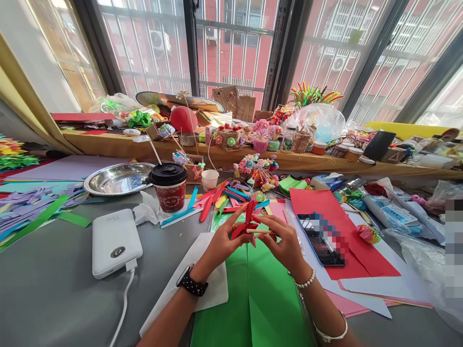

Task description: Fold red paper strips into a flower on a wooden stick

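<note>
Above the green paper sheet (253, 289), the left hand (226, 241) and right hand (285, 246) meet, fingers pinching a folded red paper piece (248, 219) and thin stick (261, 232).

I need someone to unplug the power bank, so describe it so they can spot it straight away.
Start at the grey table, left of the left hand. The power bank lies flat below the steel dish and left of the coffee cup. It is the only white slab with a cable plugged in.
</note>
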The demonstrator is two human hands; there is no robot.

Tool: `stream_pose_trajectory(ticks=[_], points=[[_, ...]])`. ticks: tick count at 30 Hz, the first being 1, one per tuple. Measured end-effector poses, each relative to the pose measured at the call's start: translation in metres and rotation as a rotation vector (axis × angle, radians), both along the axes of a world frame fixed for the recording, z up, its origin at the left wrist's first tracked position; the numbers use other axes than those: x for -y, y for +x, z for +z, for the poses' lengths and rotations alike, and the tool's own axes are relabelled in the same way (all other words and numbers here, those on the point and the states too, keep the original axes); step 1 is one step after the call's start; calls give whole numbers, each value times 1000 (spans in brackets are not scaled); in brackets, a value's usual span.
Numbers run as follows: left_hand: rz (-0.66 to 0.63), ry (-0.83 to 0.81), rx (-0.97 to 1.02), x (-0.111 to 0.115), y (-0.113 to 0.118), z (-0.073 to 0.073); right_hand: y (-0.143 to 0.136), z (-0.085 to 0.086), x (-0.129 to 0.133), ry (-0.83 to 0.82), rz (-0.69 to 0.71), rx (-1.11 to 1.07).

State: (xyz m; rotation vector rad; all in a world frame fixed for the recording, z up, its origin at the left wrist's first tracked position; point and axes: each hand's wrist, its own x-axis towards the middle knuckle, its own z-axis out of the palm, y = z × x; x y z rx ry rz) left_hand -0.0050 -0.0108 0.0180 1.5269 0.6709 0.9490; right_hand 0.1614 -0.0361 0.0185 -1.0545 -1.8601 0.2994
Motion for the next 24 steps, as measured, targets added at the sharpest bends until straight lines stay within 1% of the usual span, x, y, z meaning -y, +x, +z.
stream_pose_trajectory(ticks=[3, 8, 11, 17, 24], points=[[0, 3, -21, 1, 0, 2, -1, 0, 1, 6, -10, 9], [51, 20, -26, 2, 0, 2, -3, -1, 2, 44, -24, 45], [58, 26, -30, 2, 0, 1, -4, -3, 2, 64, -29, 46], [73, 54, -52, 0, -2, -2, -6, -6, 0, 68, -7, 25], [79, 58, -99, -5, -4, -7, -9, -7, 1, 87, -12, 30]])
